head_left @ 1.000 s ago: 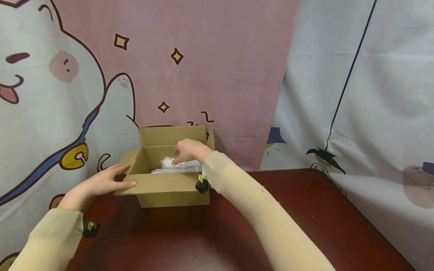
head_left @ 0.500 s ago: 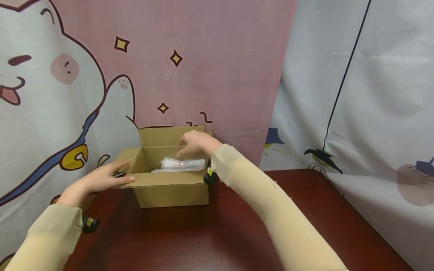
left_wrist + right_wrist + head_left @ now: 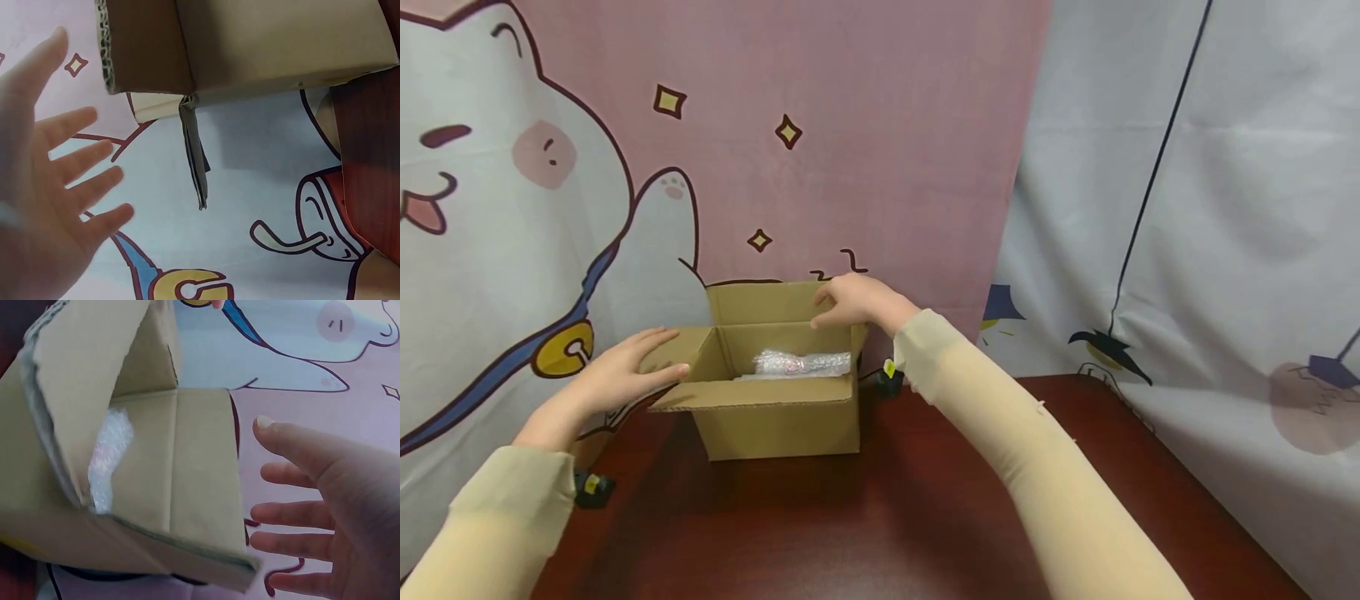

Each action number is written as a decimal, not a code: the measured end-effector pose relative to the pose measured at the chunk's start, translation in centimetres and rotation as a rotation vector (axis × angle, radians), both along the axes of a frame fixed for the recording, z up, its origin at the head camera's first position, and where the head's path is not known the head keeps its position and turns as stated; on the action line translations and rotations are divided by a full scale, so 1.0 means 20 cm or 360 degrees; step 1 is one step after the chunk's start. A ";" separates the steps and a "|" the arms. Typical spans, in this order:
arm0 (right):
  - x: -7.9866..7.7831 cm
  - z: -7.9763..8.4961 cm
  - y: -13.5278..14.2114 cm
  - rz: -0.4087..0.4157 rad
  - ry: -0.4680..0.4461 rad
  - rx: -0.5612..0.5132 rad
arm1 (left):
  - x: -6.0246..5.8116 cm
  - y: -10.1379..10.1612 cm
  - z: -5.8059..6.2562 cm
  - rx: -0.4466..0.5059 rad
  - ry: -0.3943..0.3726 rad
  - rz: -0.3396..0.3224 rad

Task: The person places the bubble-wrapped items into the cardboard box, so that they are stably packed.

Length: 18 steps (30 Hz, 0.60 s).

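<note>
An open cardboard box (image 3: 778,429) stands on the table with its flaps spread. Inside it lies a bundle in bubble wrap (image 3: 808,363), with a pinkish patch showing through the plastic in the right wrist view. My left hand (image 3: 625,371) hovers by the box's left flap (image 3: 673,348), and the left wrist view shows its fingers spread, holding nothing. Above the box's right rear corner is my right hand (image 3: 857,300). In the right wrist view its fingers reach out beside the back flap (image 3: 203,469), apart from the cardboard and free of any object.
The dark red tabletop (image 3: 760,533) reaches toward me and to the right. Close behind the box hangs a printed cloth (image 3: 910,167) with a cartoon cat; a pale cloth (image 3: 1210,208) borders the right side.
My right hand has risen out of the box and moved right, leaving the bubble-wrapped bundle inside. My left hand has let go of the flap and lifted slightly.
</note>
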State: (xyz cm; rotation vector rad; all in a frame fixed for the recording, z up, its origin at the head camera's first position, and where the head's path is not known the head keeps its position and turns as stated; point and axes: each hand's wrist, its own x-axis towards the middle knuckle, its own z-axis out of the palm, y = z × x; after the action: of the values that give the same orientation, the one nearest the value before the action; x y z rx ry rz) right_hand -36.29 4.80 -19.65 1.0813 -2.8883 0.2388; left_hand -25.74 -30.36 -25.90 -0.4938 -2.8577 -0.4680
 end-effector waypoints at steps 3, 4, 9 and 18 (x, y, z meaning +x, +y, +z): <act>0.00 0.02 0.08 0.0022 0.0008 -0.0065 | 0.01 -0.01 0.01 0.0023 0.0071 0.0013; -0.01 0.02 0.11 0.0027 0.0014 -0.0086 | 0.01 -0.02 0.02 0.0033 0.0085 0.0015; -0.01 0.04 0.31 0.0000 0.0006 -0.0207 | 0.04 -0.06 0.03 0.0034 0.0093 0.0046; -0.03 -0.02 0.72 -0.0199 -0.0021 -0.0331 | 0.06 -0.18 -0.02 0.0076 0.0115 0.0078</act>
State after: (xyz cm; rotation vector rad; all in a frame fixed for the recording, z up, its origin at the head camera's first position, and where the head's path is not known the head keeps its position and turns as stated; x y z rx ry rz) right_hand -36.81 19.13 -20.11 0.8656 -2.8489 0.5283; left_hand -24.46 -33.89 -26.37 -0.4222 -2.7759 -0.4979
